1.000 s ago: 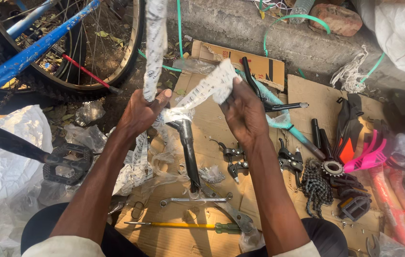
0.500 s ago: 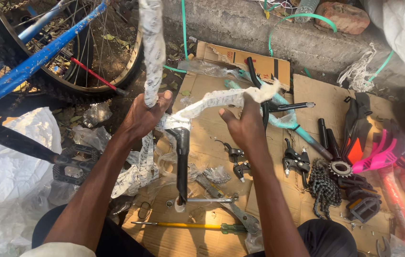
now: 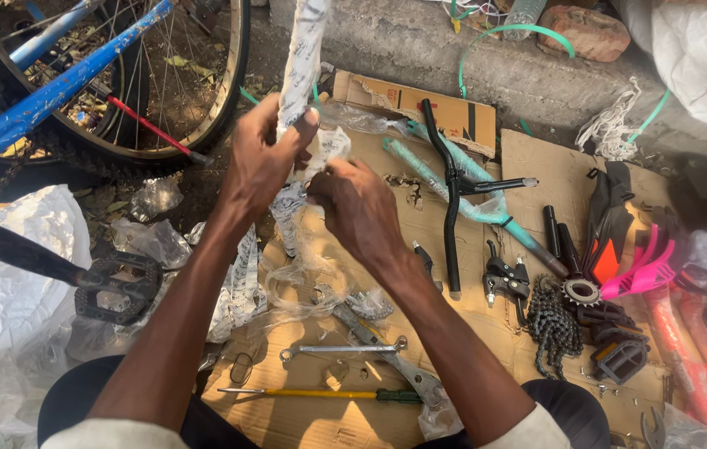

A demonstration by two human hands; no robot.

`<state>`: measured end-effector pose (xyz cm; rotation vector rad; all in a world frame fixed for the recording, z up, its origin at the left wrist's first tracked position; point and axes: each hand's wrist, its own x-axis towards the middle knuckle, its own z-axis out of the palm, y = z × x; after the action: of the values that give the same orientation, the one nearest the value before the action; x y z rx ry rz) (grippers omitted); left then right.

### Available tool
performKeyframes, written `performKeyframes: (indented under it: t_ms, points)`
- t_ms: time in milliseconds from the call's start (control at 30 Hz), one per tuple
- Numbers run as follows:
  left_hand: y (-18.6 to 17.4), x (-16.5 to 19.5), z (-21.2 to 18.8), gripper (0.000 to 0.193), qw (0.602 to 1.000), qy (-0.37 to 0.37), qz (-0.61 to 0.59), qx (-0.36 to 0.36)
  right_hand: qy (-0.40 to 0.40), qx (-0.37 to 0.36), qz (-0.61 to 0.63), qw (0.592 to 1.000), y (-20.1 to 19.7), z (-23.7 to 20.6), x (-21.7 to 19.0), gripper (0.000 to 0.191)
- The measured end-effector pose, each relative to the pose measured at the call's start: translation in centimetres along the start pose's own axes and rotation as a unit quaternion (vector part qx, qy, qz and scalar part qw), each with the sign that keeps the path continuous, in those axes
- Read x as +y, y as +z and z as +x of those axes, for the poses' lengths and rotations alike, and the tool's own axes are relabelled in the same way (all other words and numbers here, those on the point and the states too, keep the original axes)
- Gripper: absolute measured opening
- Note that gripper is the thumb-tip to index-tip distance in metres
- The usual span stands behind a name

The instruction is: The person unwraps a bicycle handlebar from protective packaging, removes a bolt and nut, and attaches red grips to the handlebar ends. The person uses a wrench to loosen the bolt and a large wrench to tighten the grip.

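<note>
Right hand (image 3: 353, 208) now closer, gripping wrapping (image 3: 304, 50)

Tool-strewn cardboard (image 3: 536, 166) with spanner (image 3: 341, 351)

Taking the flattened brown cardboard sheet (image 3: 536, 179) as the reference: its near-left corner is crowded with a silver ring spanner (image 3: 343, 350), a yellow-handled screwdriver (image 3: 320, 393) and loose clear plastic wrap (image 3: 304, 287). Its middle is blocked by a black bent handlebar (image 3: 451, 195) lying over a teal tube (image 3: 470, 199). Its right edge holds a black chain with sprocket (image 3: 555, 320). Bare cardboard shows at the far right, past the handlebar.
</note>
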<state>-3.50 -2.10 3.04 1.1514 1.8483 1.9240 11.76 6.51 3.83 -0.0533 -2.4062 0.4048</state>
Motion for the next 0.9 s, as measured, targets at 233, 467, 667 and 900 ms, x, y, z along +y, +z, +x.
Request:
performKeyframes:
  t_ms: [233, 467, 667, 900]
  points:
    - [1.7, -0.1, 0.6, 0.041, 0.998, 0.007, -0.009, 0.063, -0.009, -0.004, 0.018, 1.0, 1.3, 0.6, 1.0, 0.009]
    - [2.9, -0.9, 0.8, 0.036, 0.995, 0.082, 0.003, 0.054, 0.116, -0.17, 0.181, 0.962, -0.3, 0.0, 1.3, 0.01]
    - [3.8, -1.0, 0.6, 0.036, 0.996, 0.077, 0.034, 0.002, 0.098, -0.155, 0.138, 0.973, -1.8, -0.8, 0.2, 0.013]
    - [6.4, -0.9, 0.9, 0.033, 0.987, 0.12, 0.093, -0.045, 0.247, -0.25, 0.028, 0.936, -3.8, -1.6, -0.4, 0.028]
